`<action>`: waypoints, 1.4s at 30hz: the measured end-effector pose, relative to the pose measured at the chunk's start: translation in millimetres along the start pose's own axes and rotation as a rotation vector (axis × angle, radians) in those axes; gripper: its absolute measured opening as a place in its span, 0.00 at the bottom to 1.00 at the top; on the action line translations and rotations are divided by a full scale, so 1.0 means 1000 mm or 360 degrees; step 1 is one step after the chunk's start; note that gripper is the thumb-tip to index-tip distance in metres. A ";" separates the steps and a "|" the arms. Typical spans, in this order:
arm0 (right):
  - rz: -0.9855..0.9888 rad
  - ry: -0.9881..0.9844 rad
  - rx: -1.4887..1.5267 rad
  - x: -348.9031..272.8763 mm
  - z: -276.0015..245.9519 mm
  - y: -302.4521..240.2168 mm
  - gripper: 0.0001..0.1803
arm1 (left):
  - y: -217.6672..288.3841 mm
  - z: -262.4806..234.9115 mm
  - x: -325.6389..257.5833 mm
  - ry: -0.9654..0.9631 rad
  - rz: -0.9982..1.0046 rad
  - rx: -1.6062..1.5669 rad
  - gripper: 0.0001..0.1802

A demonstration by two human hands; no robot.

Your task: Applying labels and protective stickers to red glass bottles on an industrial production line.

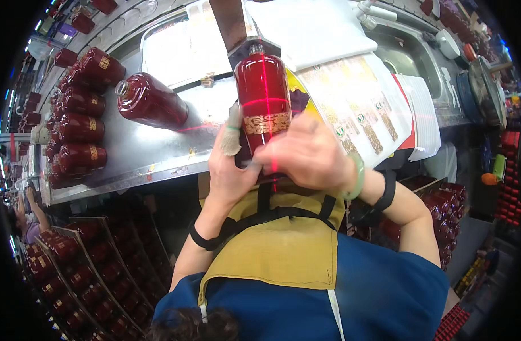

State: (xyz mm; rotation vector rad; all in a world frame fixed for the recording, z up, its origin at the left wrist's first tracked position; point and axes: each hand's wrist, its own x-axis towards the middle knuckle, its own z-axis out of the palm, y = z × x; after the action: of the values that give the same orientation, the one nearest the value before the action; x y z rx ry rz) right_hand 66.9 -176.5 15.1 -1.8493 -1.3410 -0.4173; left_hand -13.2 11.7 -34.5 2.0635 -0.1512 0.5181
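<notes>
A dark red glass bottle (263, 85) with a gold patterned band lies in front of me, its neck pointing away toward a metal bracket (252, 48). Red light lines cross on its body. My left hand (229, 167) grips the bottle's left side near the base; a pale cloth cover sits on one digit. Over the near end of the bottle, my right hand (314, 153) is curled and slightly blurred, with fingertips bent inward; whether something thin is in them is hidden. A second red bottle (152, 102) leans to the left on the metal table (129, 153).
Printed sheets with gold strips (365, 111) lie to the right, beside a stack of white papers (419, 113) and a metal sink (408, 57). Several red bottles (81, 125) stand grouped at far left. Racks of bottles (84, 273) fill the lower left. White sheets (311, 34) cover the back.
</notes>
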 end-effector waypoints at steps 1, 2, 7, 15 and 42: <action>0.0153 0.0152 -0.0017 0.005 -0.007 0.007 0.15 | 0.001 -0.005 0.001 -0.0113 0.0025 0.0197 0.50; 0.0334 0.0266 -0.0006 0.012 -0.017 0.016 0.18 | 0.007 -0.004 0.001 -0.0055 -0.0040 0.0149 0.49; 0.0516 0.0692 -0.0271 0.021 -0.043 0.033 0.13 | 0.022 0.002 0.005 -0.0100 0.0117 0.0377 0.50; 0.0477 0.0558 -0.0224 0.016 -0.022 0.034 0.16 | 0.018 0.022 -0.001 -0.0030 0.0269 0.0953 0.44; -0.0087 -0.0089 -0.0596 0.008 0.002 -0.020 0.16 | 0.003 0.016 -0.004 0.0309 0.0119 0.0263 0.53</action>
State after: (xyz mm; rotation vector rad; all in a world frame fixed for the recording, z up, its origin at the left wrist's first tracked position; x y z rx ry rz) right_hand 51.5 -167.3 27.4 -2.1431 -1.4267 -0.6880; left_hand -12.8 -3.9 -40.5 2.1590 -0.0730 0.7965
